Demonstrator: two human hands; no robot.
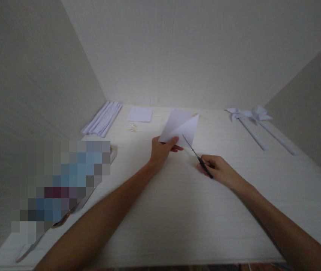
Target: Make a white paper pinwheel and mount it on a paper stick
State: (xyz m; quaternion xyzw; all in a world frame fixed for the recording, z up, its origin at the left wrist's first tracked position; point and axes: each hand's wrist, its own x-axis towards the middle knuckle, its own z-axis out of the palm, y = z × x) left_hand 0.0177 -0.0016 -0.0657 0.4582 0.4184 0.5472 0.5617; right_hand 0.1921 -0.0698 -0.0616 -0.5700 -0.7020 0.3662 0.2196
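Observation:
My left hand (162, 149) pinches the lower corner of a folded white paper sheet (180, 127) and holds it tilted up above the white table (177, 210). My right hand (219, 170) grips the black handles of a pair of scissors (197, 156). The thin blades point up and left and reach the paper's lower edge. Both hands are near the middle of the table, a short way apart.
A stack of rolled white paper sticks (102, 118) lies at the back left. A square white sheet (140, 114) and small pale bits (132, 127) lie behind it. Two paper pinwheels on sticks (252, 120) rest at the back right. A blurred-out patch (61, 184) covers the left side. Walls enclose three sides.

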